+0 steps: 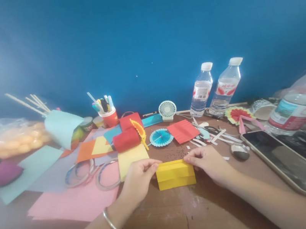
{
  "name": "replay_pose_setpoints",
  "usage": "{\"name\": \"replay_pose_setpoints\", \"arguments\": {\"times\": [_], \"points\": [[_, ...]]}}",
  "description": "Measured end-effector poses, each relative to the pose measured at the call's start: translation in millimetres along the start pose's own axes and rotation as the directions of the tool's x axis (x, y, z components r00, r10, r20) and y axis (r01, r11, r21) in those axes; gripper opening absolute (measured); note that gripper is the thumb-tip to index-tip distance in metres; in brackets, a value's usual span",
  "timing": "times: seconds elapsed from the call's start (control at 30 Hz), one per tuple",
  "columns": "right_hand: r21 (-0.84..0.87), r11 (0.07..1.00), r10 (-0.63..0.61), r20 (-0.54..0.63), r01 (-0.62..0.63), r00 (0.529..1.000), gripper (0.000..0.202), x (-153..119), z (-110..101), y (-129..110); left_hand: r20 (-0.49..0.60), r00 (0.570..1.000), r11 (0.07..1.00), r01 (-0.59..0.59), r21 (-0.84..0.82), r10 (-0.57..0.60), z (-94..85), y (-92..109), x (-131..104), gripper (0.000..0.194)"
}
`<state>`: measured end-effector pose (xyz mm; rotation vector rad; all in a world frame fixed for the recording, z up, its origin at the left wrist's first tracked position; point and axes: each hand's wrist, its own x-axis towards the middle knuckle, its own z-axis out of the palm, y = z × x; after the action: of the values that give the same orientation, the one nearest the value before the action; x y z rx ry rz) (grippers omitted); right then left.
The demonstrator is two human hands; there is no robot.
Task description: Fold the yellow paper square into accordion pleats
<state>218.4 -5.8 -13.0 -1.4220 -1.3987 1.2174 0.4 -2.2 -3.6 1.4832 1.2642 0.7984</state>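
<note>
A yellow sheet of paper [176,176] with crosswise folds is held up at the front middle of the brown table [169,216]. Its top left corner is pinched between the thumb and fingers of my left hand [141,178], which has a silver bangle on the wrist. My right hand [206,160] pinches the top right corner the same way. Just beyond the paper lie a blue pleated paper rosette [161,138] and a red creased paper square [183,131]. An orange pleated paper piece [139,132] stands left of the rosette.
Pink paper [77,204] and tape rolls [107,174] lie left. A pen cup [109,118], small white fan [167,110] and water bottles [200,91] stand along the blue wall. White paper strips [217,135], a mouse [239,152] and a tablet-like device [288,162] lie right.
</note>
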Motion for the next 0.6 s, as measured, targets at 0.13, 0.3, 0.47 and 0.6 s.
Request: {"name": "replay_pose_setpoints", "arguments": {"times": [0.13,0.3,0.47,0.6], "points": [[-0.013,1.0,-0.017,-0.017,0.017,1.0,0.026,1.0,-0.9,3.1,0.031,0.999,0.999,-0.043,0.017,0.042,-1.8,4.3,-0.9,0.019],[-0.02,0.998,-0.062,-0.009,0.062,0.998,0.026,2.0,2.0,5.5,0.007,0.99,0.99,-0.139,0.039,0.138,-2.8,3.9,0.4,0.006],[-0.084,0.98,-0.183,-0.015,0.181,0.983,0.023,-3.0,3.5,-2.1,-0.004,0.987,0.987,-0.159,0.035,0.159,-2.5,1.9,0.7,0.004],[-0.146,0.956,-0.256,0.007,0.255,0.967,0.016,-5.4,3.0,-4.7,-0.011,0.988,0.987,-0.155,0.042,0.156,-4.0,0.4,1.3,0.007]]}}
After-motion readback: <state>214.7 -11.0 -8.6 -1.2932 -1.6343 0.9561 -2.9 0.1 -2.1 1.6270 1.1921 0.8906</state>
